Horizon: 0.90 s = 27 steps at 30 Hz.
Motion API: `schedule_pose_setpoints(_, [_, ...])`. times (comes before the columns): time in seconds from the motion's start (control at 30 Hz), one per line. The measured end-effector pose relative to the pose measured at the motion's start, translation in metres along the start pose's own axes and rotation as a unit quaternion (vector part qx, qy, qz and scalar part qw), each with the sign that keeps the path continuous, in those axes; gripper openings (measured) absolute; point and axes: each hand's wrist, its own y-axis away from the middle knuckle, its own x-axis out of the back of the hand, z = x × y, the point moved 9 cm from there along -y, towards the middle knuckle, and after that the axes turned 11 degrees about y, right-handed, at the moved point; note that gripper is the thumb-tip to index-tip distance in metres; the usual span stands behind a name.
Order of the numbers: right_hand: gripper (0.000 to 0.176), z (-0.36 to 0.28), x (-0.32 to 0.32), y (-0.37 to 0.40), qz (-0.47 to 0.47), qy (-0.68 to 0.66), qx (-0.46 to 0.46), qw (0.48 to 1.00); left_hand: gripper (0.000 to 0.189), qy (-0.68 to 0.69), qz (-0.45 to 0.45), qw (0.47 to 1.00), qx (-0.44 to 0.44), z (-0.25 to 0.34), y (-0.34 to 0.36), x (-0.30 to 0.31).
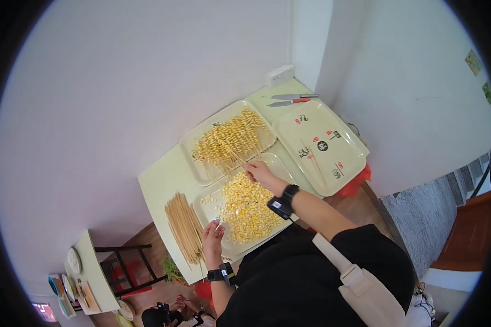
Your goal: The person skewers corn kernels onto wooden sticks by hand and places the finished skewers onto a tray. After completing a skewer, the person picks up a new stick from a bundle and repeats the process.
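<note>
My right hand (258, 173) is closed around the bare stick end of a skewer, at the near edge of a tray (200, 170) where many skewers threaded with yellow pieces (229, 136) lie in a pile. Below it, a second tray (285, 167) holds a loose heap of small yellow and whitish pieces (248, 210) that look like corn kernels. My left hand (213, 233) is raised over that tray's left edge, its fingertips pinched together; what they hold is too small to make out. Beside it lies a bundle of bare wooden sticks (183, 229).
A third tray (341, 147) with printed characters has a few thin sticks on it. Two knives (289, 101) lie at the table's far corner, near a white wall box (280, 75). At lower left are another table (95, 272) and a person (163, 316); stairs (420, 218) stand at right.
</note>
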Motion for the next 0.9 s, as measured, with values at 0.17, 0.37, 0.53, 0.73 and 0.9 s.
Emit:
schedule_pose_setpoints(0.17, [0.030,-0.006,-0.001,-0.011,0.013,0.062,-0.040,0.997,0.021,-0.001,0.000,1.000,-0.005,0.004,0.005,0.001])
schedule_pose_setpoints(0.37, [0.046,-0.010,0.026,0.037,0.007,0.097,-0.096,0.991,0.024,-0.015,0.040,0.999,-0.001,-0.002,0.000,0.018])
schedule_pose_setpoints(0.53, [0.026,0.014,0.099,0.069,0.045,0.107,-0.089,0.989,0.025,-0.026,0.027,0.999,-0.017,-0.003,-0.004,0.015])
schedule_pose_setpoints(0.73, [0.023,0.023,0.155,0.117,0.132,0.051,-0.116,0.983,0.020,-0.098,0.127,0.976,-0.150,0.024,-0.008,0.048])
schedule_pose_setpoints(0.9, [0.019,0.025,0.150,0.124,0.120,0.046,-0.111,0.985,0.024,-0.307,0.271,0.864,-0.292,0.072,-0.010,0.123])
